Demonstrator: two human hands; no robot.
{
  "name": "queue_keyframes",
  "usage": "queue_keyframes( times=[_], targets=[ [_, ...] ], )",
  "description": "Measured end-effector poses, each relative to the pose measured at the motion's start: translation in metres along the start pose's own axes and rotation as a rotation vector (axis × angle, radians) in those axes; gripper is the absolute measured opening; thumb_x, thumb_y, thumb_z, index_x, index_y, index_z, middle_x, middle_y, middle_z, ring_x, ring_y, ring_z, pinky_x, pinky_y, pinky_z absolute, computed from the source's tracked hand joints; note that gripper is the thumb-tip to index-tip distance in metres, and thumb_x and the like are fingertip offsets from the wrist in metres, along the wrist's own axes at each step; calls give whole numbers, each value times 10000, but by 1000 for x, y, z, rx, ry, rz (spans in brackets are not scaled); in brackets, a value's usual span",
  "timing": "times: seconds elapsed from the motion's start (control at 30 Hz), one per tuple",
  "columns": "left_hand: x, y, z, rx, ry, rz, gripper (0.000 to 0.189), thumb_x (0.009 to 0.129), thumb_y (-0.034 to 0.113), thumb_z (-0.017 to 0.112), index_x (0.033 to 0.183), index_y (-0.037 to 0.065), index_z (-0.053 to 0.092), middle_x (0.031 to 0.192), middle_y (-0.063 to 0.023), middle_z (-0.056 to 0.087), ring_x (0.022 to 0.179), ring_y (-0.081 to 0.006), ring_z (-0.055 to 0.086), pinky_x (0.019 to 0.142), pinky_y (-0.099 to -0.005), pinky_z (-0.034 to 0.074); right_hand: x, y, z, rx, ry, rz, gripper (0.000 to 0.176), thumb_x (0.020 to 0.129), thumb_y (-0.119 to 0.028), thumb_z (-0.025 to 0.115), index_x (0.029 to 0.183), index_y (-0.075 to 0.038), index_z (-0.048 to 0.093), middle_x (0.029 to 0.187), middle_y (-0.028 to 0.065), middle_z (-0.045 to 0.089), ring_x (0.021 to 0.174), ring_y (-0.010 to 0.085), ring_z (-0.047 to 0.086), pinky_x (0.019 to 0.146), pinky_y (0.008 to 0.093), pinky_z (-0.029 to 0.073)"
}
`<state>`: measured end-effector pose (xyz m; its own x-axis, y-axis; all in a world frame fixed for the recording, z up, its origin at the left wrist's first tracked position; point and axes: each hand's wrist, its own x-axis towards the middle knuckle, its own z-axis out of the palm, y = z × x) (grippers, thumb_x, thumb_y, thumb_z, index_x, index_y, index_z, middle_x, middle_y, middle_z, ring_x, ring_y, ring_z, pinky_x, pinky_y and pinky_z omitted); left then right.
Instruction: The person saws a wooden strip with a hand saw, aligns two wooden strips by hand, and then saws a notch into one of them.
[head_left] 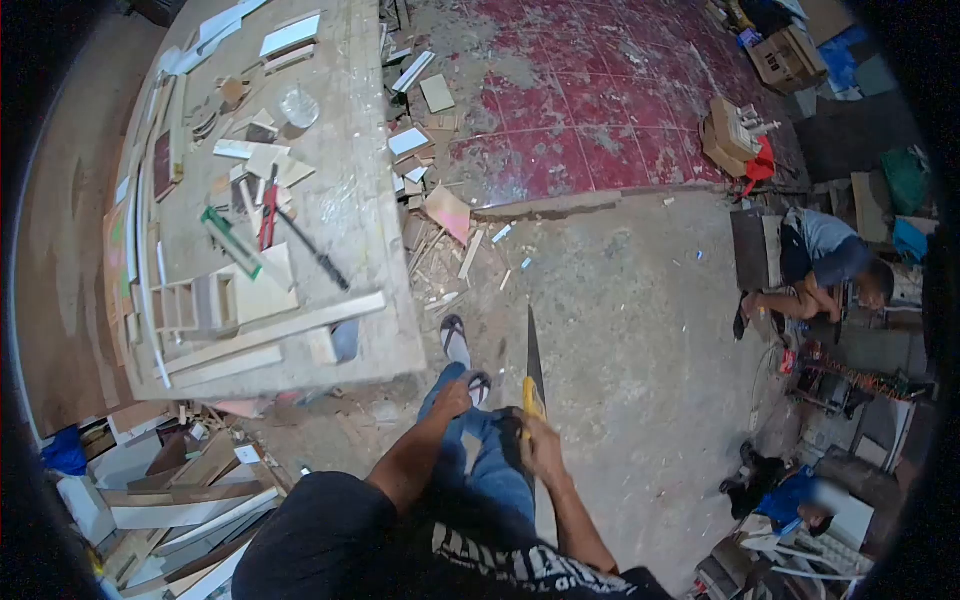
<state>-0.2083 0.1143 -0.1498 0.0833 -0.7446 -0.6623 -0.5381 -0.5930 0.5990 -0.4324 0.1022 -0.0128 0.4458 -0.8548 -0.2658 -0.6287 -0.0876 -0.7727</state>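
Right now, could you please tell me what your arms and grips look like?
My black shirt has short sleeves, with white lettering across its front. Both forearms are uncovered, and neither the left grip nor the right grip wears a glove.

Worktable (365, 190) standing on the left, holding loose wood offcuts (285, 165), a clear container (298, 107), a red tool (268, 215), a green tool (230, 243) and a black bar (315, 250). Long wood strip (280, 335) lying near the table's near edge, small slatted frame (180, 305) sitting just beyond it. Scrap pile (180, 512) leaning at lower left, blue bag (64, 452) resting beside it. Red tiles (570, 90) covering far floor; cardboard box (787, 60) sitting at upper right. Person in a grey top (825, 245) bending over at right, person in blue (787, 500) working-area side, lower right, appearing partly blurred.
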Motion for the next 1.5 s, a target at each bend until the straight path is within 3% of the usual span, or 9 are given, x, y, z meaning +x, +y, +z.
queue_keyframes(
  times=[0.03,0.27,0.47,0.57,0.63,0.73,0.93,1.1,1.5],
  targets=[
    [35,1,0,-8,4,-2,323,904,166,572,1200,82,671,1155,-272,681,1104,-409,660,918,-509,515,7,10,2,29,-117,120,504,814,51,561,1293,-94,614,1198,234,645,1060,445,616,948,492,495],
    [228,-66,67,247,-107,-484,420,902,345,614,1211,62,650,1268,-204,666,1176,-402,648,957,-526,524,50,128,54,-228,-189,132,536,790,15,623,1306,-130,627,1232,267,573,1105,478,550,951,541,472],
    [448,-270,198,267,223,-194,335,930,422,568,1115,157,655,1026,-95,663,923,-325,647,820,-459,522,87,218,53,-365,-117,154,493,751,-38,631,1237,-100,693,1317,320,581,1063,495,562,926,562,471],
    [530,-274,192,595,105,-176,494,863,557,669,1235,232,676,1398,-120,516,1245,-387,523,865,-612,539,91,252,43,-342,-19,139,395,818,-106,608,1202,-99,702,1261,330,610,1012,494,589,891,572,473],
    [576,-311,224,-59,406,-99,503,851,547,680,1245,235,685,1476,-103,424,1340,-382,415,915,-622,522,101,260,34,-333,-23,138,348,872,-126,574,1197,-95,693,1222,332,621,993,495,601,866,587,473],
    [544,-182,147,592,457,-74,530,802,502,735,1189,140,705,1359,-122,485,1196,-365,529,922,-575,529,93,301,33,-375,-23,98,293,961,-148,506,1196,-80,668,1164,333,632,977,500,618,825,615,470],
    [555,-175,132,571,394,-52,506,796,306,766,1236,82,650,1193,-133,573,985,-350,641,813,-507,548,133,293,28,-294,80,17,282,989,-109,482,1217,-37,632,1171,333,616,983,512,619,833,652,464],
    [501,-167,157,75,554,-42,432,851,121,640,1280,64,625,1139,-247,632,921,-405,645,737,-503,544,139,264,26,-350,-99,68,433,771,-48,606,1201,-58,665,1253,304,599,1047,491,574,943,575,472],
    [115,68,32,-425,497,36,393,807,220,817,1093,12,645,1038,-246,690,961,-388,689,839,-460,537,81,192,8,-444,-218,124,420,731,-9,680,1144,-76,647,1216,263,559,1201,468,509,1011,510,441]
  ],
)
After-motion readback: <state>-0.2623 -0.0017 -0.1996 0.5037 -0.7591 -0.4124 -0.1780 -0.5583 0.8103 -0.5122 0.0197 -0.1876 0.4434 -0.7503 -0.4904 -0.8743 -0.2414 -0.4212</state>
